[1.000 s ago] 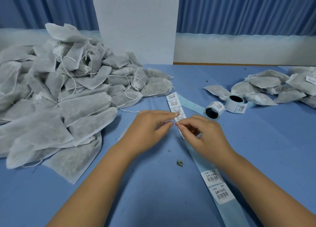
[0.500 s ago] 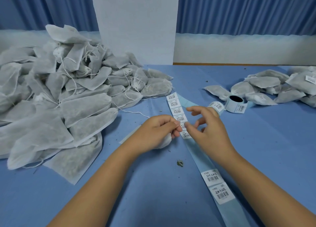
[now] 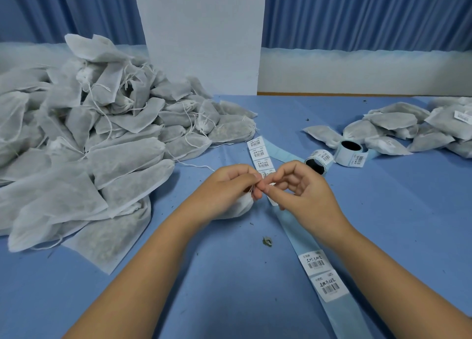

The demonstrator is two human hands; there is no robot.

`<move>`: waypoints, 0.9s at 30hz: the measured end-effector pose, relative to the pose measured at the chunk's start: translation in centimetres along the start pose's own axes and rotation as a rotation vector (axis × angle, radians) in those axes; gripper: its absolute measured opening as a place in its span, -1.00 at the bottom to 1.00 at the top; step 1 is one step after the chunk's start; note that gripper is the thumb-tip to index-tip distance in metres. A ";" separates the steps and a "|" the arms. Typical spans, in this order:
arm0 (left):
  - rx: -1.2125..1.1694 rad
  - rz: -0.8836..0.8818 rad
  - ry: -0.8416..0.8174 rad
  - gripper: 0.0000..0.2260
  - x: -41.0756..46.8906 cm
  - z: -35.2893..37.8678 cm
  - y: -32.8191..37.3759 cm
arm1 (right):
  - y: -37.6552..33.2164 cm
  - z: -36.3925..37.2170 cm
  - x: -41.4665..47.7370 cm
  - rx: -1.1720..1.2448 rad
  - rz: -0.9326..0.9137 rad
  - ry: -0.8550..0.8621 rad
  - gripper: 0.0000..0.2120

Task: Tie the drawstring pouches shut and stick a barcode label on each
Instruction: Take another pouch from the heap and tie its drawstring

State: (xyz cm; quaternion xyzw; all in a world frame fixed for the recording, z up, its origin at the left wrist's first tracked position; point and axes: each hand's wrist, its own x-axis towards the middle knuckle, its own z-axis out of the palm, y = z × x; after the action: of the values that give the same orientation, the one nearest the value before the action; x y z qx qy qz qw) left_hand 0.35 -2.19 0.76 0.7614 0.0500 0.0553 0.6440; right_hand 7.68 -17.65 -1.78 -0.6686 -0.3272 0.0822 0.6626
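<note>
**Obs 1:** White non-woven fabric pouch [image 3: 240, 209], filled, lies mid-table on the blue table [image 3: 217, 300]. It is mostly covered by the left hand [image 3: 227, 190].

**Obs 2:** Grips?

**Obs 1:** Left hand curled over the pouch neck, pinching the thin white drawstring [image 3: 251, 190]. Right hand [image 3: 306, 198] pinches the same string between thumb and forefinger, other fingers loosely bent. Fingertips of both hands meet. Looks like the knot is being tied.

**Obs 2:** How will it handle?

**Obs 1:** Judged light and soft. The body slumps flat, probably loose dried fill, going by the flecks on the table. Fabric is thin, so a hard yank may tear it. Best held at the gathered neck, not the belly. The string is fine and should be pinched close to the knot or it slips.

**Obs 2:** Labels?

**Obs 1:** Pale blue backing strip of white barcode labels [image 3: 260, 157] runs under the right hand toward the near edge. Two small white label rolls [image 3: 351, 151] sit beyond. No label shows on the visible part of the pouch.

**Obs 2:** Other stock?

**Obs 1:** Large heap of grey-white pouches [image 3: 89, 147] on the left. A smaller pile of pouches [image 3: 408, 129] far right, some labelled.
</note>
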 end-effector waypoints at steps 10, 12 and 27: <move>0.198 0.139 0.147 -0.80 0.4 -0.2 -0.5 | -0.1 0.1 0.0 -0.106 0.004 0.020 -0.73; 0.227 0.137 0.170 -0.80 0.5 -0.3 -0.8 | 0.0 0.0 0.1 -0.113 0.019 0.013 -0.75; 0.402 0.068 0.140 -0.87 0.4 0.0 -0.9 | 0.7 -0.3 0.0 -0.445 -0.161 0.008 -0.83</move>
State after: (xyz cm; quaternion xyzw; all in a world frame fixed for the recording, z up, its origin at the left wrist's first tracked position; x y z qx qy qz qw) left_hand 0.75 -1.98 -0.09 0.8701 0.0790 0.1187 0.4718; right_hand 8.09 -17.79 -2.45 -0.7703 -0.3868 -0.0480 0.5047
